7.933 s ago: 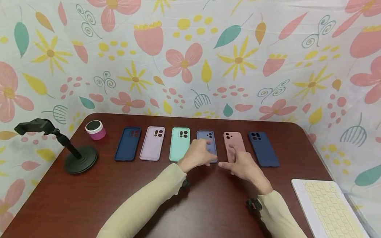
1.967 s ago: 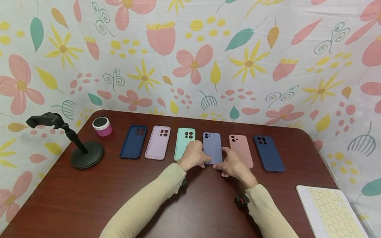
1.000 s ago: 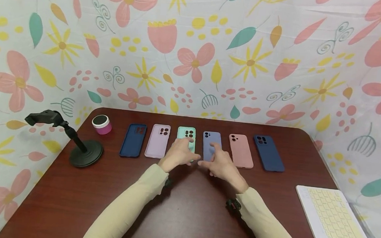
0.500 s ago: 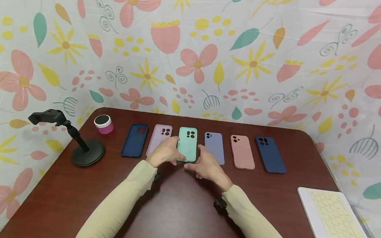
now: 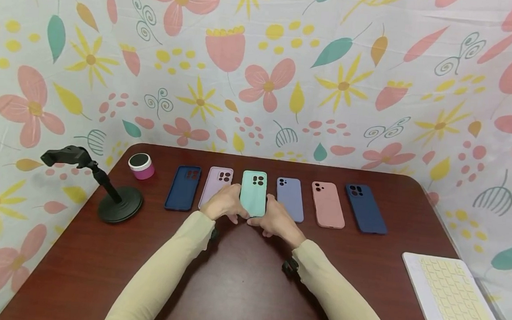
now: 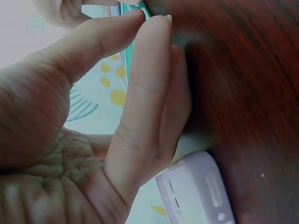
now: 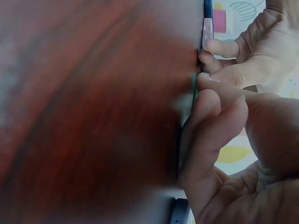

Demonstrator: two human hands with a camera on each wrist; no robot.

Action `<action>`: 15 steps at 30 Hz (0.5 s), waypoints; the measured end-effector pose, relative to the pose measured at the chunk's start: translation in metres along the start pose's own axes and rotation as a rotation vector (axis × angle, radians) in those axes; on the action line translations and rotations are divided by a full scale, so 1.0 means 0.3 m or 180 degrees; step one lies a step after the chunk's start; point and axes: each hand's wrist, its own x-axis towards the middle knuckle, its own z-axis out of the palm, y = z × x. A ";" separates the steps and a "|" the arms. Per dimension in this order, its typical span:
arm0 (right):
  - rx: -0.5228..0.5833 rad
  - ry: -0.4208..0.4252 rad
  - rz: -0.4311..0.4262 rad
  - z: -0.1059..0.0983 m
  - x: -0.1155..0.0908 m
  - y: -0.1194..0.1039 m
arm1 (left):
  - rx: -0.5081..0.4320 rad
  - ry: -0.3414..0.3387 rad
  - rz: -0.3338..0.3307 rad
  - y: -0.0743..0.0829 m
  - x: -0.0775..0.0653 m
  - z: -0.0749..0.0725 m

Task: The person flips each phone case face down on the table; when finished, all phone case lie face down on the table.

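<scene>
Mint-green phone case [image 5: 254,195], third from left in a row of six, between two hands on a dark wooden surface [image 5: 239,286].
Left hand [image 5: 224,202]: partly closed, thumb and bent fingers gripping the case's lower left corner; right hand [image 5: 277,217]: likewise at the lower right. Row, left of it: navy case [image 5: 181,190], red-brown showing through its camera openings; lilac case [image 5: 214,183], partly behind the left hand. Right of it: periwinkle case [image 5: 290,200]; pink case [image 5: 328,206]; second navy case [image 5: 366,210], tilted. Containers: one tub [image 5: 143,170], pink and white, dark top, upright at rear left, contents hidden. Also: black stand [image 5: 120,205], left; white keyboard [image 5: 454,299], right.
</scene>
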 end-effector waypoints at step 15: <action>0.0177 -0.0013 0.0063 0.000 0.001 -0.007 | -0.0220 -0.0180 0.0008 -0.022 0.005 -0.015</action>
